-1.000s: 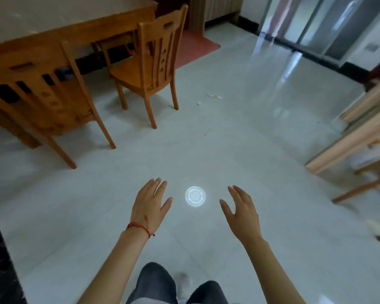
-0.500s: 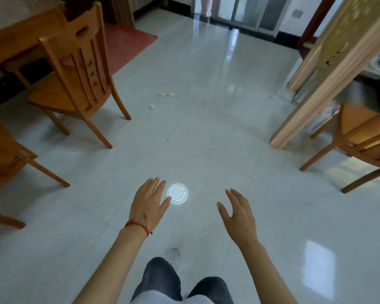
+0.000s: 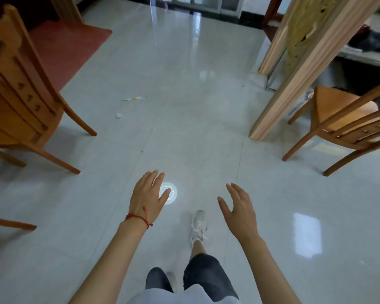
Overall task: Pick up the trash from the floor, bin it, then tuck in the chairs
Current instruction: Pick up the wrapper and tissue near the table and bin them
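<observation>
White trash well beyond left hand

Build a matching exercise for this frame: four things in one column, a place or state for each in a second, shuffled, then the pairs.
Things:
1. left hand
2. long wrapper scrap
3. right-side chair
4. red mat

Places or states:
A. on the tiles, ahead near the left-side chair
B. open, red string at the wrist
C. floor, far left
D. beside the pale wooden post

Pairs: 1-B, 2-A, 3-D, 4-C
</observation>
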Tool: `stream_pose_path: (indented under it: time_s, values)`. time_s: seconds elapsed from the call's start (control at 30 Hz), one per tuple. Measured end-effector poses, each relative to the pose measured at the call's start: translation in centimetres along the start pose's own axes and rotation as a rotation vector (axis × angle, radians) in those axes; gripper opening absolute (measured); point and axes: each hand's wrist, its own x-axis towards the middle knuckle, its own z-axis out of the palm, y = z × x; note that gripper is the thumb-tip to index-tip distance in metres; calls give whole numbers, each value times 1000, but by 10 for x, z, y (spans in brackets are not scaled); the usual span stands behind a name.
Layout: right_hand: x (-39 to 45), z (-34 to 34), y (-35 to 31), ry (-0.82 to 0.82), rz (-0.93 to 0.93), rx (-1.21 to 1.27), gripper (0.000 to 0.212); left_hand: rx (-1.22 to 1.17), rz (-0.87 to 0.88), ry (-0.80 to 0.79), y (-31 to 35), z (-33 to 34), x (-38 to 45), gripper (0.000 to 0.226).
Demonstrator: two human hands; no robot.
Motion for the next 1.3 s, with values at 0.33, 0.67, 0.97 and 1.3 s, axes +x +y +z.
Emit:
stream_pose_path:
  time_s: [0.33,0.67,0.97,1.3]
  values:
    - [179,-49,22,6,-27,-6,49,-2,40,1,65,6,182,50]
    - [324,-72,23,-22,0,-16,51,20,69,-31,90,1,340,51]
    - [492,-79,3,-12,54,6,51,31,73,-60,87,-10,511,51]
    - [643,-92,-21,-68,-15,-10,50,37,27,-41,84,-28,645,49]
